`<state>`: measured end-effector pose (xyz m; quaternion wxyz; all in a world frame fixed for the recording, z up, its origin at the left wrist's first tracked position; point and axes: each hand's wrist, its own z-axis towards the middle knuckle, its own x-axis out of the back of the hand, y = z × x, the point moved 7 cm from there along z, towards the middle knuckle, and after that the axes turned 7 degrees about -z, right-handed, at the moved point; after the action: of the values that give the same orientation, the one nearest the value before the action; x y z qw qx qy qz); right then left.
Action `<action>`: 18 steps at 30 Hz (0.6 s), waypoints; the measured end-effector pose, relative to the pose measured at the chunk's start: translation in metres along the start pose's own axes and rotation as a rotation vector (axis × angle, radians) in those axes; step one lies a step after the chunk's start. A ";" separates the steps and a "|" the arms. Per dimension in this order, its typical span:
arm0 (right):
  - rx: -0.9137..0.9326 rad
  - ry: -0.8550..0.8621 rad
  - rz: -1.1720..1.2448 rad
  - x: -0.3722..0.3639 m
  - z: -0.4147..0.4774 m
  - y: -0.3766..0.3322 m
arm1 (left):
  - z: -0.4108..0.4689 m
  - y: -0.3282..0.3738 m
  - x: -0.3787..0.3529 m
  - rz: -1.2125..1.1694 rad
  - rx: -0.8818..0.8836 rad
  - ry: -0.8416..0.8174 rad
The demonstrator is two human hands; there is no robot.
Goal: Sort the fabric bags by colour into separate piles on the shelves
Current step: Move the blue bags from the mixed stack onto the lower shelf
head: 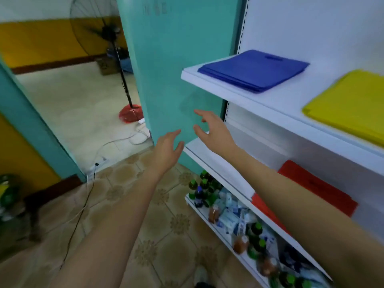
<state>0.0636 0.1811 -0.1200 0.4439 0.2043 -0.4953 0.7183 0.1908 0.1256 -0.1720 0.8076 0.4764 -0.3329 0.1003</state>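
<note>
A pile of blue fabric bags [254, 69] lies at the left end of the upper white shelf [239, 94], and a pile of yellow bags [349, 102] lies to its right. Red bags [315, 188] lie on the middle shelf [199, 150], partly hidden behind my right forearm. My left hand [168, 148] and my right hand [212, 127] are both stretched out in the air with relaxed, spread fingers, just left of the middle shelf's left end. Neither hand holds or touches a bag.
The bottom shelf [218, 227] holds bottles and packets. A teal pillar [172, 59] stands behind the shelves. A standing fan [112, 34] on a red base and loose cables [91, 183] occupy the tiled floor on the left.
</note>
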 end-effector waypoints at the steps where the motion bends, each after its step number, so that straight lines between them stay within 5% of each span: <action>1: 0.027 0.040 -0.002 0.006 0.022 -0.004 | 0.024 0.004 0.009 0.002 -0.032 0.025; 11: 0.054 0.182 -0.114 0.039 0.202 0.025 | 0.214 0.018 0.032 -0.026 -0.232 0.083; 18: -0.181 0.357 -0.207 0.093 0.229 0.085 | 0.308 0.051 -0.006 -0.108 -0.370 -0.091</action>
<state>-0.0895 0.0074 0.0005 0.6126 0.0831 -0.4475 0.6462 0.0258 -0.1042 -0.0397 0.8698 0.3411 -0.3556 -0.0277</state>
